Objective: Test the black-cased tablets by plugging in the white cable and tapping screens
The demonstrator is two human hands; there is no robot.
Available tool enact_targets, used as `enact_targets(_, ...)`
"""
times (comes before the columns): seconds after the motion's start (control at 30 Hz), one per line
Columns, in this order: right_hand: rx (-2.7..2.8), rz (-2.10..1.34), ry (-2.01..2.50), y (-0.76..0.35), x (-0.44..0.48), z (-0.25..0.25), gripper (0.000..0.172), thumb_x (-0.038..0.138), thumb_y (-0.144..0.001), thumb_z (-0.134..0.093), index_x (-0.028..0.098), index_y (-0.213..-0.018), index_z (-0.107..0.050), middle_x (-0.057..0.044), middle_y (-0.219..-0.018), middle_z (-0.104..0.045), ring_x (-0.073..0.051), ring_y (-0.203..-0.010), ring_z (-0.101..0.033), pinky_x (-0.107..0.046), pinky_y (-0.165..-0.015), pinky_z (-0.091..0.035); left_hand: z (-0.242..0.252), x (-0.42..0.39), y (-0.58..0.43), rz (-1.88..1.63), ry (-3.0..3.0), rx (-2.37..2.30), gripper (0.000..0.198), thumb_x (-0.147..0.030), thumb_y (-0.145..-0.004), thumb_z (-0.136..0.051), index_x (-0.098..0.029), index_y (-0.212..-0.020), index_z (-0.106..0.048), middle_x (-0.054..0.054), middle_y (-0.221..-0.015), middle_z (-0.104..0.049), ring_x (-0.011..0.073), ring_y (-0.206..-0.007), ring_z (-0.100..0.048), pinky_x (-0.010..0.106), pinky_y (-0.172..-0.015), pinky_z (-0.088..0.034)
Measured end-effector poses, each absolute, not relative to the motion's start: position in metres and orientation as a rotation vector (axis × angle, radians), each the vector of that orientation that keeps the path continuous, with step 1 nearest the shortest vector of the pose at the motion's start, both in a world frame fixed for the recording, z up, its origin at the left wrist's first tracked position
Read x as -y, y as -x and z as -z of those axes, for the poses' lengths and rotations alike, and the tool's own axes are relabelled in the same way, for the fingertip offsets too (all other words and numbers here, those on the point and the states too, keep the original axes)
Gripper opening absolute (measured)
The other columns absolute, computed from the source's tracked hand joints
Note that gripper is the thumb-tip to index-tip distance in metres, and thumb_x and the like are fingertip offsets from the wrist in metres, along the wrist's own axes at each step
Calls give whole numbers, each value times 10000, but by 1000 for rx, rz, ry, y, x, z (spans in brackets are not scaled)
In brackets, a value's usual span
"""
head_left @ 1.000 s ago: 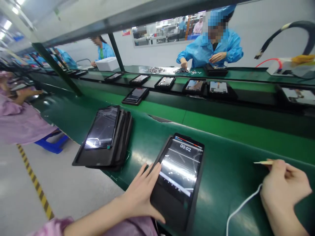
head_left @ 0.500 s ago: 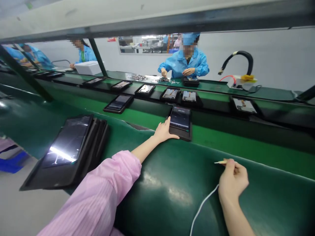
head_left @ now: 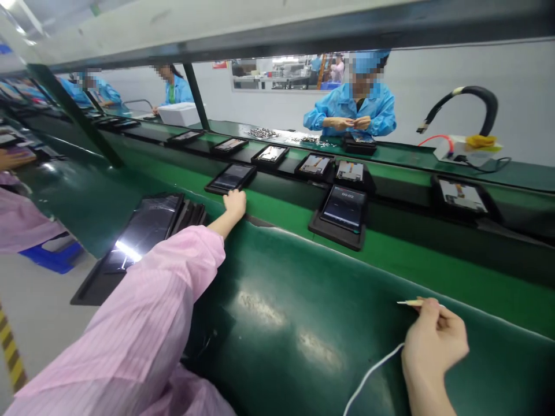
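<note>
My left hand point(head_left: 235, 203) reaches out to the near corner of a black foam tray point(head_left: 211, 188), its fingers curled at the edge; a dark-screened tablet point(head_left: 232, 176) lies in it. In my right hand point(head_left: 435, 338) is a slim, pale yellow pen-like tool point(head_left: 416, 303) with a thin white tip, pointing left above the green bench. A white cord point(head_left: 373, 372) runs down from that hand. Further right, another tablet point(head_left: 344, 206), screen lit with 00:02, lies on its own foam tray point(head_left: 333, 230). A glossy tablet point(head_left: 150, 228) tops a stack of trays at left, partly behind my sleeve.
Beyond the green belt, several trays with opened devices point(head_left: 315, 164) stand in a row. A person in blue point(head_left: 353, 110) works across from me. A black hose point(head_left: 488, 110) arches at right. Another person's pink sleeve point(head_left: 21, 219) shows at far left, above a blue stool point(head_left: 56, 257).
My left hand has left the lit tablet and moved left to the other tablet's tray. The lit timer changed. My right hand keeps the pen-like tool. The view has turned left.
</note>
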State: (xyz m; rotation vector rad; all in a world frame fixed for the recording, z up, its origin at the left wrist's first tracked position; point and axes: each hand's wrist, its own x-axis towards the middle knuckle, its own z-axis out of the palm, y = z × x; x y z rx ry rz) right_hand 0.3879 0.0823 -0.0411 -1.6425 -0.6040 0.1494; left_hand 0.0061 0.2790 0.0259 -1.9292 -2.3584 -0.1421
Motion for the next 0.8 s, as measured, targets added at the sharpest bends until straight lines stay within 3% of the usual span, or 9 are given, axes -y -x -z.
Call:
enact_targets(0.4, 616, -242, 1550, -390, -82, 42, 597, 766, -630, -640, 189, -769, -573, -67, -755, -623, -248, -741, -599, -408, -753, -468, -22, -297, 49, 120, 2095, 2270, 326, -329, -937, -612, -159, -1212, -575, 97, -1223, -596, 237, -1049, -620, 447, -880, -541)
enact_targets(0.63, 679, -224, 1531, -388, -84, 46, 530, 723, -712, -588, 194, -743, -573, -30, -689, -587, -211, -698, -560, -375, -746, -459, -47, -286, -6, 404, 2216, 2017, 310, -337, -941, -604, -156, -1191, -585, 94, -1210, -602, 238, -1059, -615, 459, -903, -524)
enact_targets(0.8, 691, -201, 1519, -387, -85, 43, 543, 744, -694, -563, 202, -729, -542, -25, -682, -574, -205, -678, -557, -382, -739, -467, -47, -218, -56, 629, 2282, 1847, 225, -297, -990, -502, -137, -1112, -603, 106, -1132, -638, 257, -1086, -587, 448, -947, -444)
